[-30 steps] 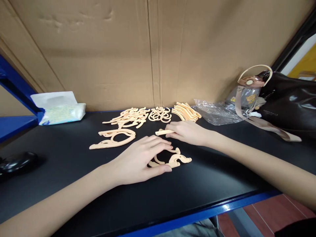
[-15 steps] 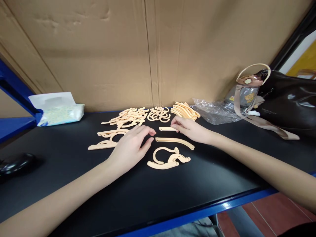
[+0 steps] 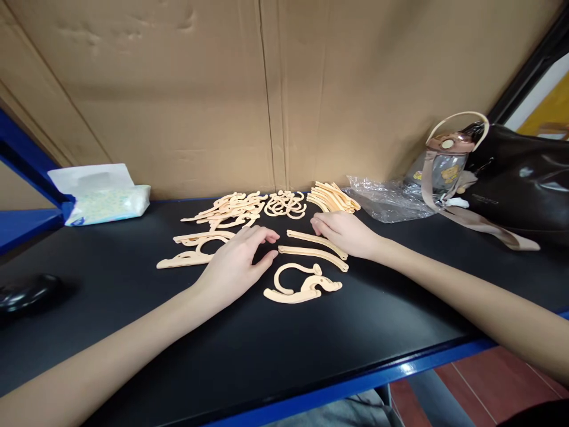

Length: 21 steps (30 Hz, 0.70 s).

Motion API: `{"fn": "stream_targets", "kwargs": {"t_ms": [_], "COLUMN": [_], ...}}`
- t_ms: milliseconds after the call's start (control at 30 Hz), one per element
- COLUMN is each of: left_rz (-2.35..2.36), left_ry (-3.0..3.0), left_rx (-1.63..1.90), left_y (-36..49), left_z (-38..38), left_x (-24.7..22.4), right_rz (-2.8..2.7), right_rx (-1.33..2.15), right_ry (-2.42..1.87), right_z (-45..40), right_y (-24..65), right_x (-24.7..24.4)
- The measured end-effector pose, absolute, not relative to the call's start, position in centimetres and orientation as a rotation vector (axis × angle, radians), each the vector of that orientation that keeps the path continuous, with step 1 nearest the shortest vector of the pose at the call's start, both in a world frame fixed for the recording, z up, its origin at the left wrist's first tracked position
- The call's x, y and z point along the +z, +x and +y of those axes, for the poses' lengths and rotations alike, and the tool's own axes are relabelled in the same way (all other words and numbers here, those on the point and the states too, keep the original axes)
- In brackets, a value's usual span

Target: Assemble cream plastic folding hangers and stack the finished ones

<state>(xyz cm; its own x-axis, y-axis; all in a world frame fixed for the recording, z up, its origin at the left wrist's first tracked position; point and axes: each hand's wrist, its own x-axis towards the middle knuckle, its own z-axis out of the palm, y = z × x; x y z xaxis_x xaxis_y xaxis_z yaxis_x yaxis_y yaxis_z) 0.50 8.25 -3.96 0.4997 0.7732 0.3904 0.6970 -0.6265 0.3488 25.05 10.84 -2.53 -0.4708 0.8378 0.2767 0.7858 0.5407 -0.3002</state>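
My left hand (image 3: 242,255) rests over the right end of a partly assembled beige folding hanger (image 3: 186,260), its thumb and fingers apart and nothing between them. My right hand (image 3: 349,234) hovers at the far side of a curved beige arm piece (image 3: 306,237), partly over it. Its fingers are loosely bent, with nothing visible in them. A second curved arm piece (image 3: 311,254) lies just nearer to me, roughly parallel. Below that are a beige hook (image 3: 280,277) and a hanger centre piece (image 3: 293,296) with a curved arm.
Behind my hands lie a heap of beige arm pieces (image 3: 235,209), a heap of hooks (image 3: 285,204) and a stack of curved strips (image 3: 333,197). Clear plastic (image 3: 386,201), a bottle (image 3: 448,166) and a black bag (image 3: 524,184) stand right; wipes (image 3: 106,203) and a mouse (image 3: 31,293) left.
My right hand has let go of the upper curved arm piece, which now lies on the table beside the other one. The left hand has stayed almost still.
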Motion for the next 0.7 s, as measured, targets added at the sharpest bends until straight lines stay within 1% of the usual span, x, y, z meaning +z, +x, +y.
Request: {"fn": "stream_targets", "kwargs": {"t_ms": [167, 367, 500, 700], "left_rz": [1.242, 1.265, 1.274, 1.266], "left_ry": [2.617, 2.619, 2.618, 2.618], "left_rx": [0.774, 0.770, 0.770, 0.767], "left_y": [0.4, 0.4, 0.5, 0.5], "left_z": [8.2, 8.3, 8.2, 8.3], "left_x": [-4.0, -3.9, -3.9, -4.0], "right_rz": [-2.423, -2.529, -2.653, -2.627], "right_rx": [0.134, 0.017, 0.072, 0.204], "right_ry": [-1.376, -1.325, -1.380, -1.328], "right_z": [10.5, 9.5, 8.9, 9.1], "right_y": [25.1, 25.9, 26.3, 25.9], "right_x": [-2.0, -1.0, -0.7, -1.1]}}
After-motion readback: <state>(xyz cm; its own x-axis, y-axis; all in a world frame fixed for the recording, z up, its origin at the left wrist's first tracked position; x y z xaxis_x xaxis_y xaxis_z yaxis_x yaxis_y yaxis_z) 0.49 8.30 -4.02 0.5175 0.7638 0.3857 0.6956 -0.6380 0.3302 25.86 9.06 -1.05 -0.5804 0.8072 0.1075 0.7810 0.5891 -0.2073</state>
